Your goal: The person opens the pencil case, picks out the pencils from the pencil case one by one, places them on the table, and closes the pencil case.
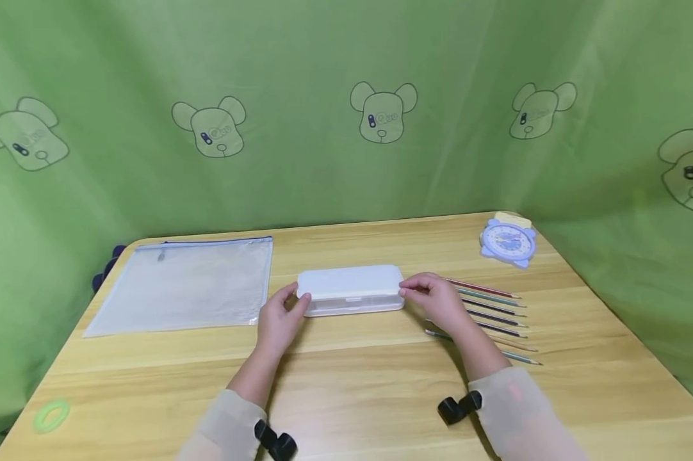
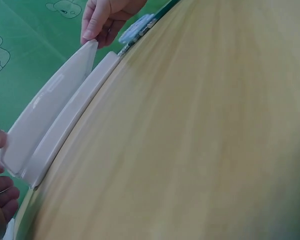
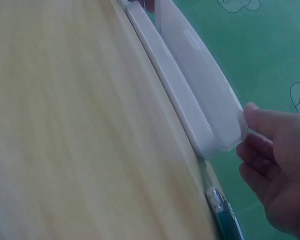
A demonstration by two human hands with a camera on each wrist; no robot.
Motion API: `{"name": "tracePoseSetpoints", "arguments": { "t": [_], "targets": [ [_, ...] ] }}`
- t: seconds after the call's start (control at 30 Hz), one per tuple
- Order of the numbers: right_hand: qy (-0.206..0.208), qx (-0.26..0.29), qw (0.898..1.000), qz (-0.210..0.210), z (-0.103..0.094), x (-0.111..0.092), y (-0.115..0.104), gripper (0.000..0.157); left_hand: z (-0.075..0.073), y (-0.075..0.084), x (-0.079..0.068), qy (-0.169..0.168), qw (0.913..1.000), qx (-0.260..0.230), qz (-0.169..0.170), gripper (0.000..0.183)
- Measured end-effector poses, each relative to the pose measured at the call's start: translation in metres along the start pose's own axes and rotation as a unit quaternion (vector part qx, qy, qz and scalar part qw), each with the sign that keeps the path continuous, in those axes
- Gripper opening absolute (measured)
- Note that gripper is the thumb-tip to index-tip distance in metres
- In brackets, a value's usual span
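Observation:
A white plastic pencil case (image 1: 349, 291) lies lengthwise in the middle of the table, its lid (image 3: 202, 65) tilted up so a gap shows along the front. At the left end my left hand (image 1: 278, 320) pinches the lid between thumb and fingers. My right hand (image 1: 435, 299) grips the lid's right corner, thumb in front and fingers behind. Both wrist views show the lid standing at an angle over the base (image 2: 72, 117). What the case holds is hidden. Several pencils (image 1: 493, 314) lie side by side just right of the case, partly behind my right forearm.
A translucent zip pouch (image 1: 185, 288) lies flat at the left. At the back right sits a purple toy clock (image 1: 508, 242) beside a pale yellow block (image 1: 512, 219). A green ring (image 1: 51, 416) rests near the front left edge. Green curtain (image 1: 323, 179) surrounds the table.

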State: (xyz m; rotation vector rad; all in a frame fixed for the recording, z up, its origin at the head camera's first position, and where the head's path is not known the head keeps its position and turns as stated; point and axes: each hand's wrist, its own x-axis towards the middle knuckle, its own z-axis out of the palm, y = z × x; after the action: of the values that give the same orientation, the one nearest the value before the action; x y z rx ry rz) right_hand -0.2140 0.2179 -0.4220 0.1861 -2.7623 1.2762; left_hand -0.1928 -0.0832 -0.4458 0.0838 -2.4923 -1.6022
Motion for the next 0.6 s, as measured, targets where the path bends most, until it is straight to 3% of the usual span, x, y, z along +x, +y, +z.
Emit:
{"name": "tracePoseSetpoints", "arguments": {
  "t": [0.33,0.6],
  "targets": [
    [-0.059,-0.023,0.998,0.023,0.0014,0.0004,-0.0005,0.046,-0.0052,-0.0019,0.0007,-0.034,0.9993,0.003,-0.018,0.052],
    [-0.083,-0.04,0.995,0.039,0.0046,0.0003,-0.0007,0.051,-0.0057,-0.0048,0.0007,-0.042,0.9987,0.02,-0.019,0.051]
  ]
}}
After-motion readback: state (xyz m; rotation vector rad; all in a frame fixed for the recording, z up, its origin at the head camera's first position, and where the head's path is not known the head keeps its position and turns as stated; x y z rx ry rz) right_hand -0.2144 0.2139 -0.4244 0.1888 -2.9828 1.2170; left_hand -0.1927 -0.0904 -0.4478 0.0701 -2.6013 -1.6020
